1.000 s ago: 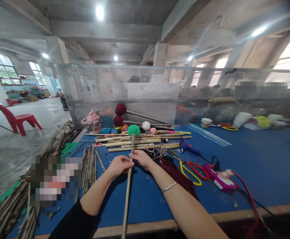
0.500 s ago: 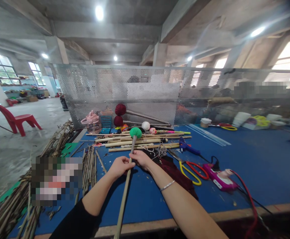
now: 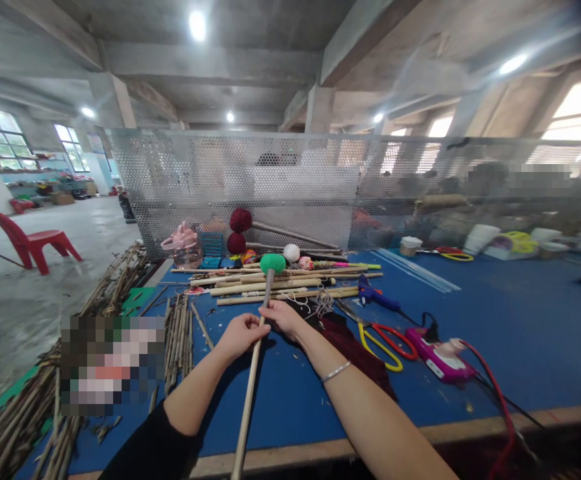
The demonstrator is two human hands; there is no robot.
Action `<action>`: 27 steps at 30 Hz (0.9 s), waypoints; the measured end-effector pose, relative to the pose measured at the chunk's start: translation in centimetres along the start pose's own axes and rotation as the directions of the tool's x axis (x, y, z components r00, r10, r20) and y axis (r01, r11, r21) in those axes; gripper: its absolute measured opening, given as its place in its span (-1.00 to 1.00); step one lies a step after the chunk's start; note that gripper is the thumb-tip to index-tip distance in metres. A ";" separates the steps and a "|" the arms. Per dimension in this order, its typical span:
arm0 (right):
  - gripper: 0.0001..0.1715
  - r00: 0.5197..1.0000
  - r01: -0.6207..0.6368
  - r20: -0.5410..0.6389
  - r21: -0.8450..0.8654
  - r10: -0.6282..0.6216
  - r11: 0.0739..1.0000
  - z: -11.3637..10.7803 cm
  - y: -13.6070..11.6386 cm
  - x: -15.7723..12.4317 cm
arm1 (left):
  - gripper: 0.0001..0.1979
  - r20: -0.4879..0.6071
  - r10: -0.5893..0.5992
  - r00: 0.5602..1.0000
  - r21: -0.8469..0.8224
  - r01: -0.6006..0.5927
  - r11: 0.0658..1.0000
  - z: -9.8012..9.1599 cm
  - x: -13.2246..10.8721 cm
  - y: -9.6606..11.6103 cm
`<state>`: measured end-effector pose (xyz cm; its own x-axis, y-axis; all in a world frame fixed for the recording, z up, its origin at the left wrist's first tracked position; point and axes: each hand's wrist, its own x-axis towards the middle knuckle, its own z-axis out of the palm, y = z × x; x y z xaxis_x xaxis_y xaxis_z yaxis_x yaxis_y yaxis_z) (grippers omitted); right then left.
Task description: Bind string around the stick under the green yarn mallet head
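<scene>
Stick point(image 3: 250, 390) with a round green head point(image 3: 273, 263) is held slanting over the blue table point(image 3: 510, 320); the head points away from the person, and the lower end leaves the view at the bottom. The 2 hands are both closed on it. The grip of the left hand point(image 3: 243, 335) pinches the pale shaft between thumb and fingers; the grip of the right hand point(image 3: 281, 318) pinches it just beyond, near the grey collar point(image 3: 269, 285) under the head. I judge the stick to be light and stiff, perhaps a little smooth, so it may turn between the fingers. The head seems soft, maybe of wound yarn, and hard squeezing could spoil its shape. Therefore the shaft or the collar is the better place to hold. Behind lie pale sticks point(image 3: 235, 290); to the right, scissors point(image 3: 381, 352) rest near dark red cloth point(image 3: 343, 340).
</scene>
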<state>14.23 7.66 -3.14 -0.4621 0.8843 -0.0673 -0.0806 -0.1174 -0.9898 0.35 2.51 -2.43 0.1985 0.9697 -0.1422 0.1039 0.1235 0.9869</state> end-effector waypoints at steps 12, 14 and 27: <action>-0.64 0.991 -0.018 0.134 0.225 -0.013 0.974 -0.5 -1.3 -0.8 | -0.74 0.183 -0.131 0.974 -0.347 0.189 0.918 -0.1 -0.8 1.7; -0.65 0.993 -0.028 0.115 0.193 0.005 0.981 -0.5 -1.2 -0.7 | -0.70 0.153 -0.123 0.981 -0.276 0.162 0.947 -0.1 -0.6 1.3; -0.67 0.988 0.059 0.129 0.195 -0.085 0.979 -0.9 -1.1 -0.6 | -0.66 0.092 -0.041 0.995 -0.278 0.066 0.958 -0.2 -0.4 1.3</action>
<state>15.42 7.68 -2.12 -0.5639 0.8252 0.0341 -0.2784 -0.1510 -0.9485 0.24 2.27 -1.07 0.2828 0.9403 -0.1894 -0.1580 0.2404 0.9577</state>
